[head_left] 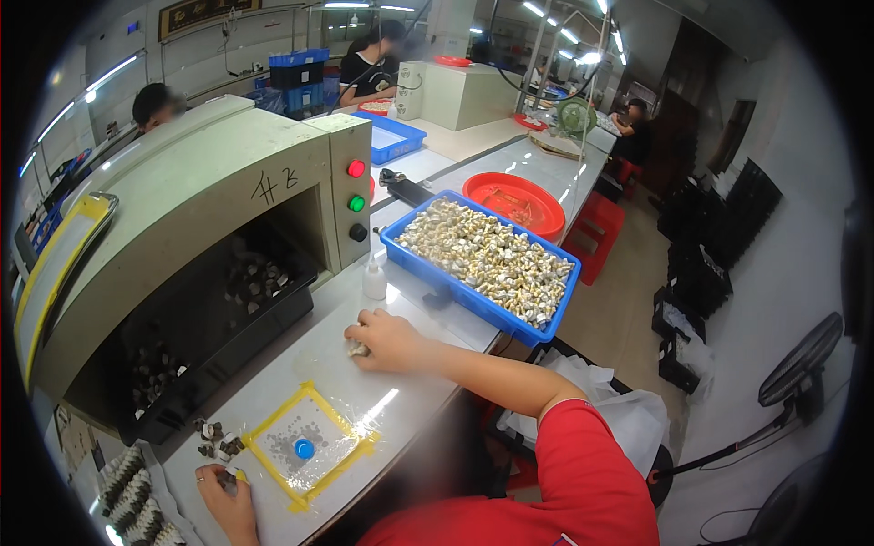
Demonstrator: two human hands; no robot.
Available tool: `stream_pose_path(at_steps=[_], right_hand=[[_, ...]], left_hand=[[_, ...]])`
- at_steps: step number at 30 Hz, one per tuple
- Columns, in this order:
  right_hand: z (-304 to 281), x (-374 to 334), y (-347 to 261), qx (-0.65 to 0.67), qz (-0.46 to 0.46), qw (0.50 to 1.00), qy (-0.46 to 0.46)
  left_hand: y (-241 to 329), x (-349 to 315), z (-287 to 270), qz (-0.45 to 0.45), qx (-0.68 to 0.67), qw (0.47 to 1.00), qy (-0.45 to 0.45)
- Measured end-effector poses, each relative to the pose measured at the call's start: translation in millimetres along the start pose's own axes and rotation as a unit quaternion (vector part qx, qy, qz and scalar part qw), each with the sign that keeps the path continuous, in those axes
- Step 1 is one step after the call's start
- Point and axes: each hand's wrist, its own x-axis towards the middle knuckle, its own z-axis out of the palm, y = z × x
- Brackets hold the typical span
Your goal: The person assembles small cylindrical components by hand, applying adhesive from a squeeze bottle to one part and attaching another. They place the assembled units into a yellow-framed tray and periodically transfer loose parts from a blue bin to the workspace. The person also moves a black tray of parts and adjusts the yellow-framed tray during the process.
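Note:
My right hand (393,344) rests on the worktable with its fingers closed around a few small pale pieces (357,348); most of them are hidden under the fingers. Low at the left, my left hand (228,506) lies loosely curled, thumb apart from the fingers, a yellow wrap on one fingertip. Just beyond it sits a small pile of brown-and-white pieces (217,443). Between the hands, a square sheet framed in yellow tape (282,437) carries grey spots and a blue round cap (304,449). A white squeeze bottle (374,278) stands past my right hand.
A blue tray (455,293) heaped with small pale pieces overhangs the table's right edge. On the left, a large machine (228,155) holds a black bin (228,364) of dark pieces. Rows of pieces (137,496) lie lower left. A red basin (514,202) stands behind the tray.

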Motion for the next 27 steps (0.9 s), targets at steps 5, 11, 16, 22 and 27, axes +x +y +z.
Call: stream_pose_path(at_steps=[5, 11, 16, 22, 27], right_hand=[[-33.5, -26.8, 41.6, 0.006, -0.026, 0.993, 0.112], [-124.0, -107.8, 148.8, -0.127, 0.337, 0.913, 0.194], [-99.8, -129.3, 207.6, -0.129, 0.454, 0.859, 0.197], [-106.2, -109.2, 158.4, -0.049, 0.394, 0.901, 0.174], [-105.9, -96.7, 161.8, -0.068, 0.387, 0.904, 0.168]], left_hand=[[4.2, -0.8, -0.9, -0.009, -0.003, 1.0, -0.006], [29.1, 4.7, -17.7, 0.027, 0.05, 0.998, -0.041], [30.2, 6.0, -12.7, 0.037, 0.051, 0.997, -0.046], [23.9, 4.4, -13.3, 0.027, 0.056, 0.997, -0.04], [27.9, 5.2, -12.0, 0.04, 0.058, 0.996, -0.045]])
